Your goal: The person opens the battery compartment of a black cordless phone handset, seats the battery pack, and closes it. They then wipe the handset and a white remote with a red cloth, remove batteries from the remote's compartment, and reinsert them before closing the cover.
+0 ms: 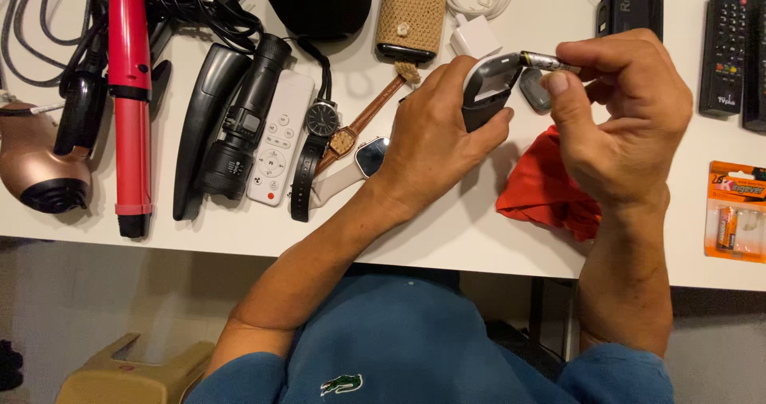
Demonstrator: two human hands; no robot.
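- I see the white table (447, 236) strewn with gadgets; a red curling iron (130, 93) lies far left.
- A red cloth (546, 184) sits under my hands.
- My left hand (435, 136) is clasped around a small grey-and-black device (488, 89), above the table.
- My right hand (618, 120) pinches a battery (546, 61), its tip at the device's open end.

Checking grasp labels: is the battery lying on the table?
No, the right hand pinches the battery against the device held by the left hand.

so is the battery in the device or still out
Out. The right hand pinches the battery at the open end of the device held by the left hand.
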